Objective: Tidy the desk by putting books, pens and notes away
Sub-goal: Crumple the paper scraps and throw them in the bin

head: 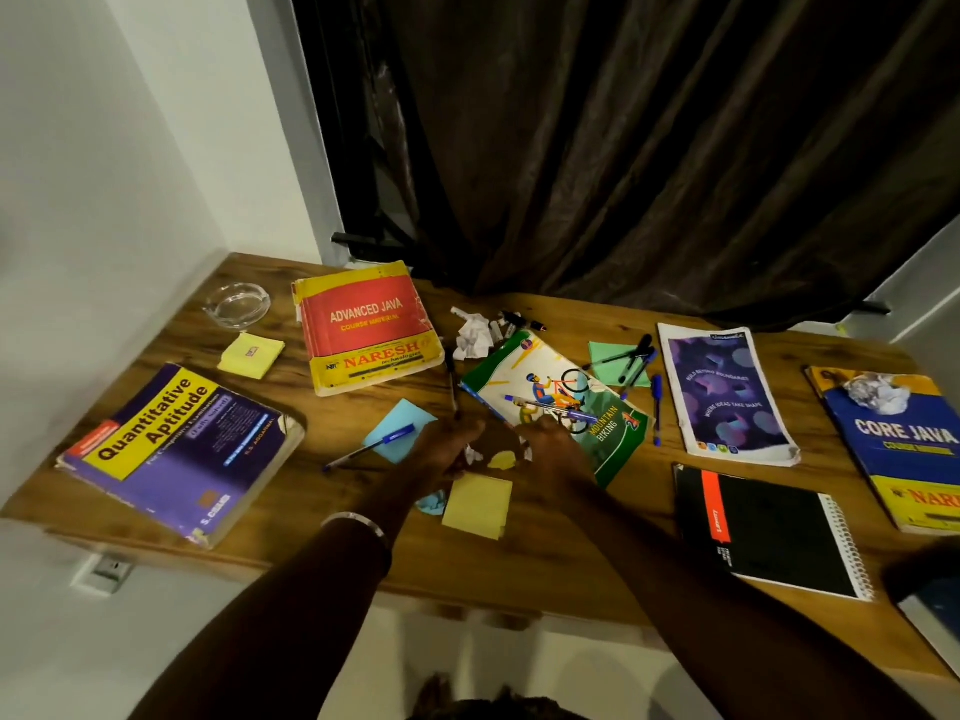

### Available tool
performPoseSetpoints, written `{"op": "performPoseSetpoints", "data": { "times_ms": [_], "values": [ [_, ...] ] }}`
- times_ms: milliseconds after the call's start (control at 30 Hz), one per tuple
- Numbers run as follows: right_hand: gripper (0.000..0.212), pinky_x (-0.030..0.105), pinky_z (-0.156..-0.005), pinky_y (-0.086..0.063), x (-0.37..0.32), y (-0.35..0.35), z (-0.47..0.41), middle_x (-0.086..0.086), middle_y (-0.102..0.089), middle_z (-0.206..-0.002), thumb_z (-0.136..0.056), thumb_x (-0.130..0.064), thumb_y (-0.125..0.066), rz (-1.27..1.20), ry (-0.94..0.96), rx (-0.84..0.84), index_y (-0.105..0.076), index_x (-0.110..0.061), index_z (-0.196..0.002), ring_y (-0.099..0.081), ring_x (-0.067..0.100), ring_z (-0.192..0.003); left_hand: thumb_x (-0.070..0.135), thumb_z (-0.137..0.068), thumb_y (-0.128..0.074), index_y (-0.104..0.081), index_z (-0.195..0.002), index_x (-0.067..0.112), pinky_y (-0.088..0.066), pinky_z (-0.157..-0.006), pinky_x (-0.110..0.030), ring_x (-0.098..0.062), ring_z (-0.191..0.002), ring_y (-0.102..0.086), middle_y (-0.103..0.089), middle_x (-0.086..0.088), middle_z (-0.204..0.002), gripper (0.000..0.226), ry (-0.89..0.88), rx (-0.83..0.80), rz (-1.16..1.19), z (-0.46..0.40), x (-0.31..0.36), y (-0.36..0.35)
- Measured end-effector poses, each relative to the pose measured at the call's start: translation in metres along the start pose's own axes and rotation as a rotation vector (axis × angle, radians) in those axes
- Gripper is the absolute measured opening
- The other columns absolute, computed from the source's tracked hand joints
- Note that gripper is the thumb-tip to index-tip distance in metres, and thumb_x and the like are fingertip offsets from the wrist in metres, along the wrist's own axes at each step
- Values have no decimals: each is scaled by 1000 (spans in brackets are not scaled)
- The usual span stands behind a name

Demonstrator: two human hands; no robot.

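Observation:
Both my hands reach over the desk's middle. My left hand (pixel 451 445) and my right hand (pixel 551 443) flank a small crumpled yellow paper (pixel 502 460) and white scraps; whether either grips one is unclear. Below them lies a yellow sticky pad (pixel 479 504) and a crumpled blue paper (pixel 432 503). A blue note (pixel 399 429) carries a blue pen (pixel 370 447). The Mountain Biking notebook (pixel 556 402) holds another pen (pixel 550 406). Books: Quantitative Aptitude (pixel 179 452), Advanced Java (pixel 368 327), Core Java (pixel 901 449), a purple notebook (pixel 727 394), a black spiral notebook (pixel 769 537).
A glass ashtray (pixel 238 304) and a yellow sticky pad (pixel 251 356) sit at the back left. Crumpled white paper (pixel 474 335) and markers (pixel 511 322) lie at the back. Several pens rest on a green note (pixel 621 363). A dark curtain (pixel 623 148) hangs behind the wooden desk (pixel 571 574).

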State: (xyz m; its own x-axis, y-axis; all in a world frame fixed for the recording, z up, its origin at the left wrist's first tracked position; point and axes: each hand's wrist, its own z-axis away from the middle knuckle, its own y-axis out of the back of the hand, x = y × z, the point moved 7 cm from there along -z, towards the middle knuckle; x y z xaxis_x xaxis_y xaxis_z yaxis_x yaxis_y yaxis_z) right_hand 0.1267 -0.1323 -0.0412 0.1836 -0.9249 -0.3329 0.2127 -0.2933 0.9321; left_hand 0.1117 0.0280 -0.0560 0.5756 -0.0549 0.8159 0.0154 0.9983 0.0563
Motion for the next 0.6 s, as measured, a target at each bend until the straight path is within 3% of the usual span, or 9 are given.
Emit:
{"op": "performPoseSetpoints", "data": {
  "times_ms": [133,200,300,333,400,467,600],
  "values": [
    [26,39,-90,-53,1,-1,-5,10,-63,-119,-91,-23,-57,-64,-69,47,-66,-16,-114,-61,26,-107,32,-90,-62,-63,-90,14,-46,-51,-21,-12,-64,-57,-62,-4,-73,18,-14,-45,1,5,3,-1],
    [18,36,-84,-54,0,4,-8,9,-69,-106,-87,-21,-62,-226,-125,130,-69,-16,-102,-65,25,-97,31,-93,-58,-62,-95,13,-45,-54,-21,-12,-66,-56,-61,-3,-76,19,-4,-69,-13,4,5,-4],
    [14,17,-65,-48,-13,15,-11,4,-71,-87,-82,-27,-72,-531,-171,254,-70,-14,-87,-64,14,-77,32,-97,-51,-61,-94,12,-35,-52,-22,-11,-54,-45,-53,-3,-64,22,1,-163,39,2,7,-12],
    [13,11,-60,-42,-19,16,-13,2,-71,-86,-82,-27,-73,-588,-194,259,-70,-15,-85,-62,11,-76,36,-97,-51,-62,-95,12,-36,-52,-22,-11,-54,-46,-55,-2,-64,26,-9,-206,47,2,8,-15],
    [7,16,-62,-47,-29,15,-17,-1,-71,-87,-82,-23,-72,-673,-233,216,-68,-24,-77,-64,13,-80,42,-95,-51,-62,-102,16,-45,-58,-22,-12,-66,-60,-65,0,-75,29,-46,-245,19,3,11,-16],
    [16,28,-70,-56,-32,13,-21,-1,-73,-89,-81,-14,-68,-697,-231,190,-66,-27,-72,-67,15,-83,39,-95,-53,-64,-98,15,-49,-65,-25,-14,-71,-65,-70,-1,-78,26,-61,-199,-3,0,11,-9],
    [15,25,-69,-49,-22,24,-19,5,-73,-93,-82,-6,-63,-562,-139,273,-72,-16,-90,-64,15,-84,22,-98,-50,-66,-72,1,-46,-56,-26,-17,-50,-60,-62,-2,-47,37,-126,38,-25,-11,12,24]
  ]
}}
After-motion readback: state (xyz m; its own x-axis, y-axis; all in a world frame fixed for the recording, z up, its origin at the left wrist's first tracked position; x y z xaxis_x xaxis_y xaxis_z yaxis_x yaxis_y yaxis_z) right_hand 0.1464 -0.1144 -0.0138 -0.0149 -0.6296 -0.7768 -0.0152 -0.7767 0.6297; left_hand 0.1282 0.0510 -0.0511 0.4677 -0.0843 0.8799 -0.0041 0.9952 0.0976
